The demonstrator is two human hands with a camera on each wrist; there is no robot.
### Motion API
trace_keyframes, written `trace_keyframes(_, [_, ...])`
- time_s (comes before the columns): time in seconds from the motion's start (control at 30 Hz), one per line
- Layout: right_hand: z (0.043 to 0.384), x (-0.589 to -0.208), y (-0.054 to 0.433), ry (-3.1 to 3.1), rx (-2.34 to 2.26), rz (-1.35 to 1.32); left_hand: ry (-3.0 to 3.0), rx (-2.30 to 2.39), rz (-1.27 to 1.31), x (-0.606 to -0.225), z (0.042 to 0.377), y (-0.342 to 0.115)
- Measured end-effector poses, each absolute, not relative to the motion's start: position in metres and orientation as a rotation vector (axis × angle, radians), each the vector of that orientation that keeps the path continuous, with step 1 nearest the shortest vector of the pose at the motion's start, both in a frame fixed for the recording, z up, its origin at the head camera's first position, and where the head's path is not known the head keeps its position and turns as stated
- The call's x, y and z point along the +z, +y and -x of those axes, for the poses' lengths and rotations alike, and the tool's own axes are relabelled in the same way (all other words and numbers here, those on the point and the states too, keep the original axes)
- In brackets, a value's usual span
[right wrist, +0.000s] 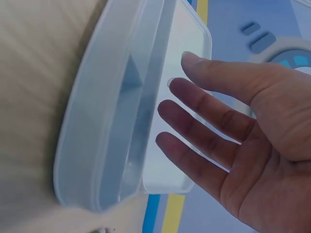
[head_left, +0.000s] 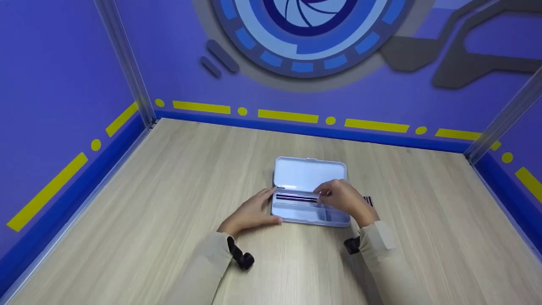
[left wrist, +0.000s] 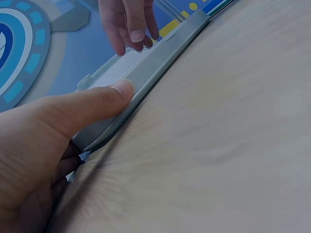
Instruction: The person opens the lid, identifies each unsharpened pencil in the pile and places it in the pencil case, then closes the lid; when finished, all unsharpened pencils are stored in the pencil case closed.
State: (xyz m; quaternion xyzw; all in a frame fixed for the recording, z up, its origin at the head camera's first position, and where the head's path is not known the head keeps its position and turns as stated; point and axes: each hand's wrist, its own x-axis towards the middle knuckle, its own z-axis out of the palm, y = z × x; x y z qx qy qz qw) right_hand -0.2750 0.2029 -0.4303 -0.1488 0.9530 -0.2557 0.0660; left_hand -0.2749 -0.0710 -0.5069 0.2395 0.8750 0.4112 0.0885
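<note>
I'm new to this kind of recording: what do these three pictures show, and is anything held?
No machine here: these are a person's bare hands. The wide picture comes from a head camera looking forward and down; the other two come from cameras on the left and right wrists. On the table lies a pale case, its lid open. A striped item lies inside; another striped piece shows beside the right wrist. The left hand grips the case's left end. The right hand is over the case, and its wrist view shows nothing held.

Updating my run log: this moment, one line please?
case: open on table; left hand: grips left end; right hand: over case; dark sticks: inside case
</note>
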Motion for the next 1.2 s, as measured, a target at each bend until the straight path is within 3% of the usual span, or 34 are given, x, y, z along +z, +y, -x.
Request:
trace_keyframes(0.33, [0.268,-0.428,0.228,2.921,-0.755,0.477,2.598,1.221,-0.697,-0.508,0.274,-0.073])
trace_keyframes(1.2, [0.235,-0.437,0.301,2.927,-0.863,0.249,2.617,1.208,-0.717,-0.508,0.275,-0.072])
